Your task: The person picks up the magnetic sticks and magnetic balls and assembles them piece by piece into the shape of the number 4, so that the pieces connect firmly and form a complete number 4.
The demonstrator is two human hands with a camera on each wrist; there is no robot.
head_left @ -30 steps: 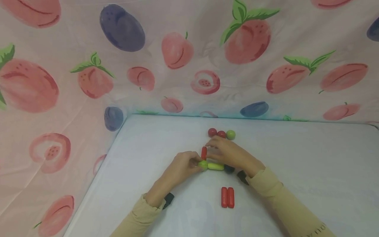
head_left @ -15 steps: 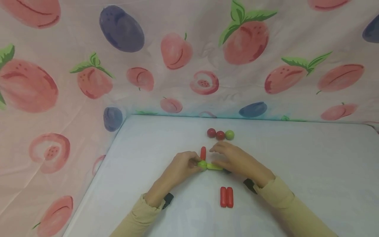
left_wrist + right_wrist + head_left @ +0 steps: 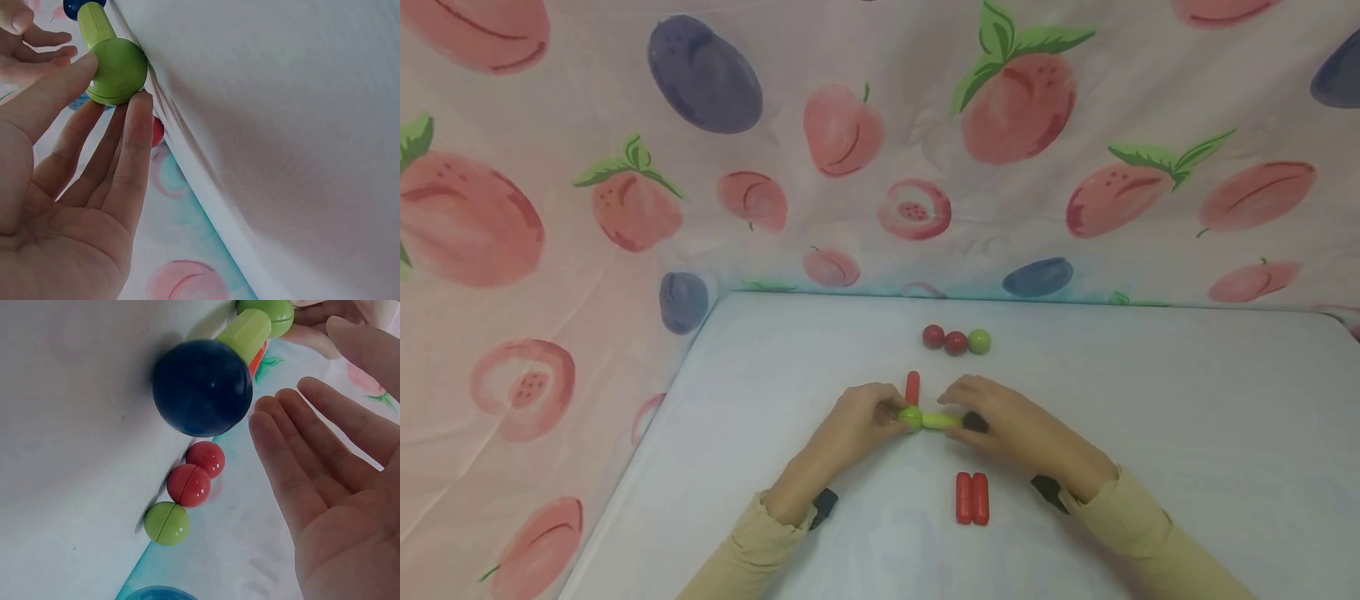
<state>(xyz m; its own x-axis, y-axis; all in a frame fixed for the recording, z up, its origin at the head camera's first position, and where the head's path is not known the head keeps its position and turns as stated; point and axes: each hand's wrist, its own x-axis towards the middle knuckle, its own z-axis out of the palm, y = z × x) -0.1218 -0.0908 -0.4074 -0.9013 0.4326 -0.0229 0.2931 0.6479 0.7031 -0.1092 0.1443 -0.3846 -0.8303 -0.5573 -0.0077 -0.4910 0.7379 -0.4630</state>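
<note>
My left hand (image 3: pixel 857 421) pinches a green ball (image 3: pixel 120 70) between thumb and fingertips. A yellow-green rod (image 3: pixel 938 421) runs from that ball to a dark blue ball (image 3: pixel 203 387), and the three sit in a line. From the green ball a red rod (image 3: pixel 912 387) points toward the back of the table. My right hand (image 3: pixel 1011 425) is beside the dark blue ball, its fingers fairly straight and apart from the ball in the right wrist view. The thumb lies near the yellow-green rod in the head view; whether it touches cannot be told.
Behind the hands, two red balls (image 3: pixel 956 342) and another green ball (image 3: pixel 979 341) stand in a row. Two red rods (image 3: pixel 972 498) lie side by side nearer the front. A fruit-print curtain (image 3: pixel 850 192) borders the white table (image 3: pixel 790 342) at the back and left.
My right hand has drawn back to the right and toward the front, from the red rod to the dark blue ball. My left hand keeps its pinch on the green ball.
</note>
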